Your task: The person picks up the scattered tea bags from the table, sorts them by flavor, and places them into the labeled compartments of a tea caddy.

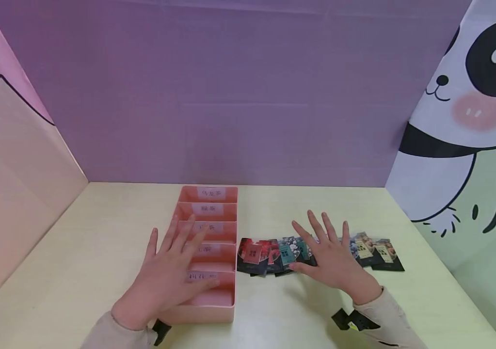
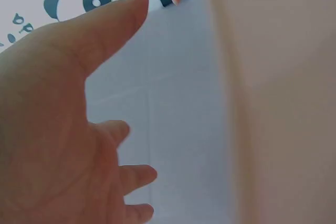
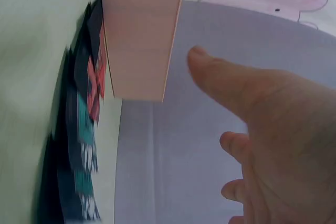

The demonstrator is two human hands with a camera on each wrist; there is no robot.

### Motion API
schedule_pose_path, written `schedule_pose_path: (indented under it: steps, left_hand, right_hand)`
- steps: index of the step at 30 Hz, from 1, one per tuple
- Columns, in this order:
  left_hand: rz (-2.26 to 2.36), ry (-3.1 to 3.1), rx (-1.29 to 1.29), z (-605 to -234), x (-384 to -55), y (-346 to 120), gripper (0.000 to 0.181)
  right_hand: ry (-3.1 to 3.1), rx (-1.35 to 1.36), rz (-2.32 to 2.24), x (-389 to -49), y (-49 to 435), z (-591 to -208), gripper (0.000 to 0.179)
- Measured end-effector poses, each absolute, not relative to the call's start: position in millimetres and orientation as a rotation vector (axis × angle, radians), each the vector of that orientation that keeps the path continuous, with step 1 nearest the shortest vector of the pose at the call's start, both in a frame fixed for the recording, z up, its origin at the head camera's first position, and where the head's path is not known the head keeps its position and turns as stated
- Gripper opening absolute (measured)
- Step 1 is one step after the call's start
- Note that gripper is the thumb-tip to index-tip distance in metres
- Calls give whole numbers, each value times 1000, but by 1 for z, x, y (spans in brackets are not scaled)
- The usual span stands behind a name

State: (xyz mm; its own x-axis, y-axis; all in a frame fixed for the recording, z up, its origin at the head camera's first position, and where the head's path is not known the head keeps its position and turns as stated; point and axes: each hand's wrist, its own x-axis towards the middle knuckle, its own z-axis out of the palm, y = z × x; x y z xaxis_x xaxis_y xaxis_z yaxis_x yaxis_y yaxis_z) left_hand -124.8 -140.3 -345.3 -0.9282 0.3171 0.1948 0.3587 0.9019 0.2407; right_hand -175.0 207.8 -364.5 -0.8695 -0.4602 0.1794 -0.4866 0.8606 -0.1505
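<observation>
Packets [image 1: 288, 253] look light and slippery; pinch an edge. The left hand [image 1: 165, 274] and right hand [image 1: 334, 259] have spread fingers, holding nothing.

I read, from the 12 o'clock end of the pink box [image 1: 219, 314], 乌龙茶 on the first label [image 1: 211, 193] and 绿茶 on the second label [image 1: 207, 209]. The left hand [image 1: 165, 276] partly hides the third label [image 1: 218, 228] and fourth label [image 1: 213, 249] from me; both end in 茶. Toward 6 o'clock, the fifth label [image 1: 200, 275] shows me 莉花. Print on the packets [image 1: 253, 253], at 3 o'clock, is too small.
</observation>
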Motion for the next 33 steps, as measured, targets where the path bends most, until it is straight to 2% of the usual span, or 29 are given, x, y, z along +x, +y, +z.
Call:
schedule_pose_path:
  steps: [9,17,20,26,30,33]
  left_hand:
    - [-564,-2770,-571,-357,-117,-178,122]
    - [-1198,-2645,-497,-384,-104,-202,129]
    - [-1408,-2527,-557,-398,-103,-204,131]
    - [-1506,-2383,-739,-415,-105,-210,131]
    - [-1480,-2349,-814,-420,-107,-217,135]
    - [-1477,-2338,-840,-423,-107,-221,136]
  right_hand:
    - [-2971,663,483,-186,274,-362,93]
    - [-3052,526,569,-201,336,-358,102]
    - [-3093,503,618,-202,363,-358,104]
    - [-3142,455,762,-203,405,-365,87]
    - [-3132,408,774,-209,413,-375,69]
    - [-3127,378,779,-216,415,-381,62]
